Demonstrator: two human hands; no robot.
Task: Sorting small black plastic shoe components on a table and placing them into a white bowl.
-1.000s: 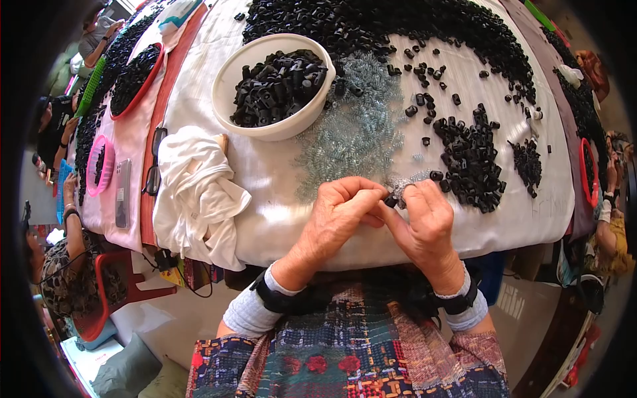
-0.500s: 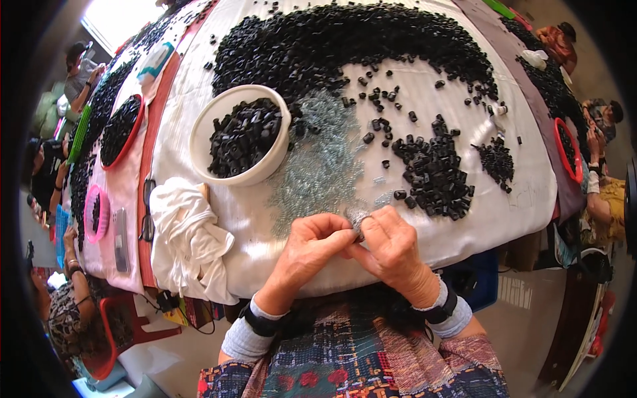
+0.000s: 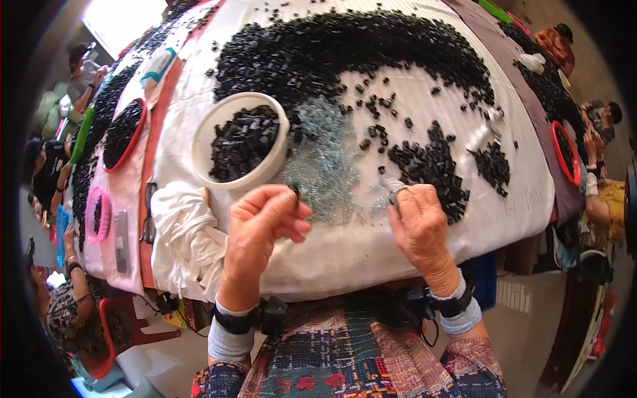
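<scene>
Your left hand (image 3: 260,219) pinches a small black piece (image 3: 294,191) over the table (image 3: 332,268), toward its near edge; likely light, stiff, best held by its sides. Your right hand (image 3: 423,222) curls closed around a silvery clump (image 3: 394,186), probably springy, tangle-prone.

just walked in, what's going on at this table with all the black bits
A person's left hand pinches a small black piece, while their right hand, held apart, grips a greyish clump, too blurred to identify. Between and beyond them lie pale coils; a white bowl of black pieces stands to the left.
</scene>
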